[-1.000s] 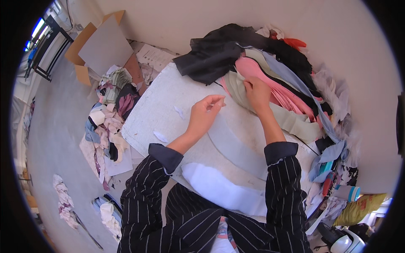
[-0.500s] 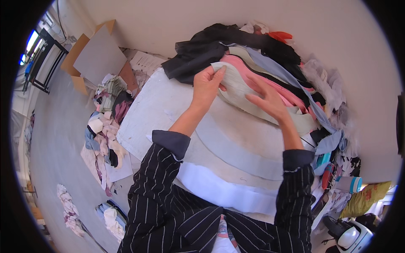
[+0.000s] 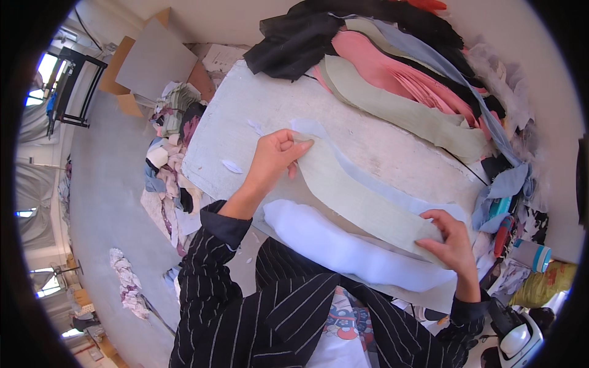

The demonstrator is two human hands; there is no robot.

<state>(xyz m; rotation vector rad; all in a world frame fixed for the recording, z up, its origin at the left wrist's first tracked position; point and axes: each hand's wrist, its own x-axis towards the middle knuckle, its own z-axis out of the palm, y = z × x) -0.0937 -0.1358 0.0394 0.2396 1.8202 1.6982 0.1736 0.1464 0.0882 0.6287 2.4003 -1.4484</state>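
A curved strip of pale green fabric [image 3: 362, 205] is stretched between my two hands over the near half of the table. My left hand [image 3: 275, 156] pinches its left end between thumb and fingers. At its right end, my right hand [image 3: 453, 240] grips the strip the same way. Behind it, a pale bluish-white curved piece [image 3: 356, 170] lies partly covered. Nearer to me is a white curved piece [image 3: 350, 251] along the table's front edge. More pale green pieces [image 3: 399, 104] lie farther back, against layered pink pieces [image 3: 374, 61].
Black cloth [image 3: 294, 46] is heaped at the back of the white table [image 3: 215, 122]. Fabric scraps [image 3: 165, 159] and a cardboard box [image 3: 119, 61] lie on the left. At right are a blue-grey strip [image 3: 491, 129], a capped container [image 3: 532, 254] and a yellow bag [image 3: 552, 282].
The pale green strip has come off the back pile toward me and now lies stretched above the bluish-white piece. My right hand has moved right and closed on its end.
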